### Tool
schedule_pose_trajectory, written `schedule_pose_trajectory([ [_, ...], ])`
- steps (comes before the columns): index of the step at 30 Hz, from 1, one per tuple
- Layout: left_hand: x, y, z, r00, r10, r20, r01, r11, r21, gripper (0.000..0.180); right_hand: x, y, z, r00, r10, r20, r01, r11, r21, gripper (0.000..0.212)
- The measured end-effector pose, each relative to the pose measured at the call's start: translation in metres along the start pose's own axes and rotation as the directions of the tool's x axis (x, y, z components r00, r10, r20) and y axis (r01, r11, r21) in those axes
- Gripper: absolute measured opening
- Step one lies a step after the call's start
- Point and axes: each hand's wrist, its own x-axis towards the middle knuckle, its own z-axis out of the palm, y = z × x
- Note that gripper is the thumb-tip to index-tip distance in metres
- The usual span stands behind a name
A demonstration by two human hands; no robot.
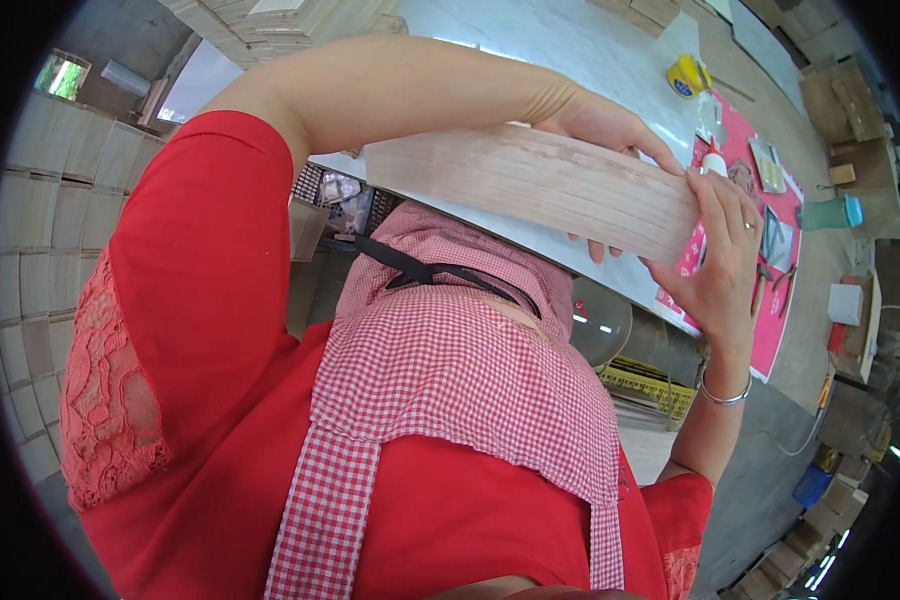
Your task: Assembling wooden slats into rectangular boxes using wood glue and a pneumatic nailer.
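A long pale wooden board [530, 180] is held up between my hands, slanting over the near edge of the white table [560, 45]. My left hand [610, 125] reaches across its far side, closed on it; fingertips show below the near edge. At the board's right end my right hand [715, 245], wearing a ring, grips that end with the thumb along the near corner and the fingers at the far corner. The fingers of both hands almost meet there. Just beyond my right fingers stands a white glue bottle [713, 160] with a red tip.
Small tools lie on a pink sheet [770, 330] at the right, beside a teal jar [832, 213]. A yellow tub [687, 76] stands further back. Wooden boards [60, 215] are stacked at left. Below the table are a dark crate [375, 210] and a yellow crate [650, 385].
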Motion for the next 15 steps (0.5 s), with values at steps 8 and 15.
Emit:
schedule_pose_trajectory([
  [8,0.020,0.014,-0.042,0.853,0.518,-0.070,-0.295,0.586,0.755,0.085,0.004,0.035,-0.009,0.974,0.069,-0.217,-0.087,0.994,-0.071,0.083],
  [15,0.073,0.038,-0.013,0.758,0.649,-0.068,0.088,0.001,0.996,0.078,0.031,0.066,-0.008,0.939,0.141,-0.314,-0.112,0.988,0.107,0.081],
])
